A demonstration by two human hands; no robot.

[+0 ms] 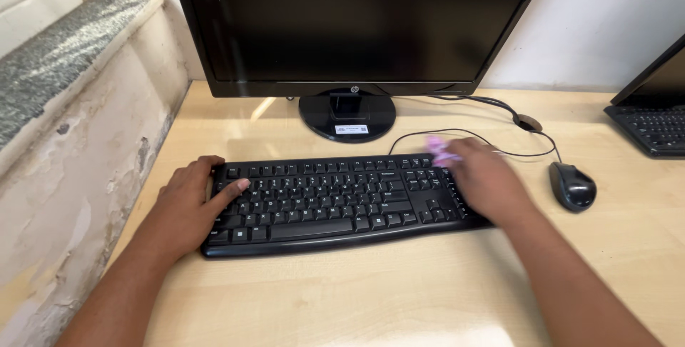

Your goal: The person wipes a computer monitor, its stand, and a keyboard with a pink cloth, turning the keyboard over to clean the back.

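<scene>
A black keyboard [335, 201] lies on a light wooden desk [371, 290]. My left hand [187, 204] rests on the keyboard's left end, thumb on the keys and fingers curled over its far left corner. My right hand [485, 179] is over the right end of the keyboard, blurred by motion, and holds a small pink-purple thing [441, 149] at its fingertips above the upper right keys. What that thing is I cannot tell.
A black monitor [357, 19] on a round stand [347, 115] stands behind the keyboard. A black wired mouse [571, 186] lies to the right, its cable [492, 140] looping back. A laptop [653, 115] sits at the right edge. A worn wall [78, 147] borders the left.
</scene>
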